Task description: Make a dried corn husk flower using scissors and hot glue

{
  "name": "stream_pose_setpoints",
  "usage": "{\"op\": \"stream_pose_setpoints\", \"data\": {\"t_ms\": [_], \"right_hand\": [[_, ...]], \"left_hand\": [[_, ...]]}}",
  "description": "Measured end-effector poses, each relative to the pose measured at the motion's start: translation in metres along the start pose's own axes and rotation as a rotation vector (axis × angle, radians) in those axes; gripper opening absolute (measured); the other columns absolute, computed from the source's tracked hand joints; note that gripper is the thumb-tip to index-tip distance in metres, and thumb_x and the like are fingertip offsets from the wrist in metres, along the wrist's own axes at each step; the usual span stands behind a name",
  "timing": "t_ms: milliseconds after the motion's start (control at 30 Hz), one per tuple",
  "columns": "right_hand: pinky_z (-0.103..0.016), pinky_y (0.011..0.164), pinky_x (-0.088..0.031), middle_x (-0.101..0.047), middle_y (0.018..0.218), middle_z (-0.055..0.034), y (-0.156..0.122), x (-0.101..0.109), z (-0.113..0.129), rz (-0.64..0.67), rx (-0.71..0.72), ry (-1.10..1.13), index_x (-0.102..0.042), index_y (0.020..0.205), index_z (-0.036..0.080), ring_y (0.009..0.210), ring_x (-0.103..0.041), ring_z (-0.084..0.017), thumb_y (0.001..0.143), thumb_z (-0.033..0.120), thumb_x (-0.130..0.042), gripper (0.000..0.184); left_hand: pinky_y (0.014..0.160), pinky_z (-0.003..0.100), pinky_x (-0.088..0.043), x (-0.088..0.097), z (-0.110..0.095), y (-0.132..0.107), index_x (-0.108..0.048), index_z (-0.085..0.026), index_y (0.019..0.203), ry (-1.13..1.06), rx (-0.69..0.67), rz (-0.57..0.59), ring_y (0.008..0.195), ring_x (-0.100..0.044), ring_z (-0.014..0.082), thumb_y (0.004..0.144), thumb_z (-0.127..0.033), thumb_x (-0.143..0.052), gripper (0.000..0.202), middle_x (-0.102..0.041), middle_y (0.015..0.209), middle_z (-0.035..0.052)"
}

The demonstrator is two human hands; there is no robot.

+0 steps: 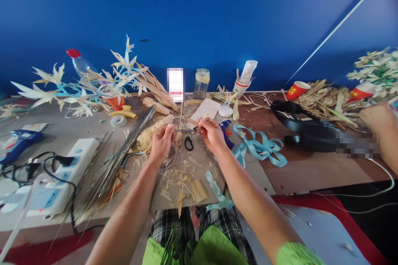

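My left hand (162, 140) is closed in a pinch on one end of a thin, dark wire-like piece (183, 131), held level above the table. At its other end, my right hand (211, 133) is closed too, fingertips pressed together. A small tan strip like corn husk (192, 122) shows beside the right fingertips; I cannot tell whether it is held. Just below the gap between my hands lies a black loop handle (188, 143). Scraps of dried husk (198, 190) are scattered below. Left of my left hand rest a pale fibrous bundle (146, 138) and a bundle of wires (121, 161).
At left are a power strip (73, 174) and a blue glue gun (21, 143). Husk flowers (81, 87) spread behind. Light blue ribbon (264, 145) lies right, near a black curved object (311, 132). Another person's hand (379, 124) is at far right.
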State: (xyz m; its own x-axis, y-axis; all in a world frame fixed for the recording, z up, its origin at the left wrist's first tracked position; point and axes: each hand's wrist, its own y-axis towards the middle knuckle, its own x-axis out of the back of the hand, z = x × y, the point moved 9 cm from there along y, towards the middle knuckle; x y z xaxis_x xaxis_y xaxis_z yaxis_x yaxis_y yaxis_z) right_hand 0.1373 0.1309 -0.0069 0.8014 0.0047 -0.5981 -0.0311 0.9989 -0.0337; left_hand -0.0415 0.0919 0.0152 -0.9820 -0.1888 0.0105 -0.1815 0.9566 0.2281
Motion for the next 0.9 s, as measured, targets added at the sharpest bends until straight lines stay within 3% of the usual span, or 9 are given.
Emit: {"op": "stream_pose_setpoints", "data": {"t_ms": [367, 500, 667, 900], "right_hand": [[-0.023, 0.051, -0.025, -0.06, 0.073, 0.0018, -0.005, -0.009, -0.002, 0.071, 0.005, -0.066, -0.055, 0.055, 0.017, 0.052, -0.034, -0.005, 0.06, 0.031, -0.075, 0.025], [-0.024, 0.051, -0.025, -0.06, 0.073, 0.0017, -0.005, -0.009, -0.006, 0.079, 0.005, -0.09, -0.056, 0.056, 0.017, 0.052, -0.034, -0.005, 0.061, 0.032, -0.074, 0.024], [-0.024, 0.052, -0.025, -0.056, 0.066, 0.0025, -0.005, -0.008, -0.007, 0.072, 0.004, -0.122, -0.059, 0.06, 0.018, 0.053, -0.034, -0.007, 0.061, 0.034, -0.074, 0.022], [-0.024, 0.052, -0.023, -0.053, 0.061, 0.0031, -0.005, -0.01, -0.005, 0.086, 0.016, -0.141, -0.059, 0.059, 0.018, 0.052, -0.033, -0.006, 0.061, 0.036, -0.073, 0.023]], "left_hand": [[0.057, 0.023, -0.04, 0.023, -0.003, 0.006, -0.056, -0.017, 0.068, 0.127, -0.096, -0.182, 0.057, -0.05, 0.0103, 0.084, -0.037, -0.052, 0.026, -0.055, 0.062, -0.0008], [0.057, 0.023, -0.039, 0.023, -0.007, 0.005, -0.058, -0.017, 0.067, 0.203, -0.114, -0.181, 0.057, -0.049, 0.0111, 0.081, -0.033, -0.056, 0.022, -0.055, 0.059, -0.001], [0.051, 0.023, -0.032, 0.015, -0.009, 0.002, -0.05, -0.018, 0.056, 0.211, -0.132, -0.122, 0.051, -0.04, 0.0097, 0.079, -0.035, -0.059, 0.03, -0.045, 0.052, -0.003], [0.049, 0.025, -0.023, 0.017, -0.006, 0.001, -0.035, -0.019, 0.052, 0.147, -0.156, -0.143, 0.048, -0.027, 0.0079, 0.079, -0.037, -0.061, 0.042, -0.031, 0.05, -0.0057]]}}
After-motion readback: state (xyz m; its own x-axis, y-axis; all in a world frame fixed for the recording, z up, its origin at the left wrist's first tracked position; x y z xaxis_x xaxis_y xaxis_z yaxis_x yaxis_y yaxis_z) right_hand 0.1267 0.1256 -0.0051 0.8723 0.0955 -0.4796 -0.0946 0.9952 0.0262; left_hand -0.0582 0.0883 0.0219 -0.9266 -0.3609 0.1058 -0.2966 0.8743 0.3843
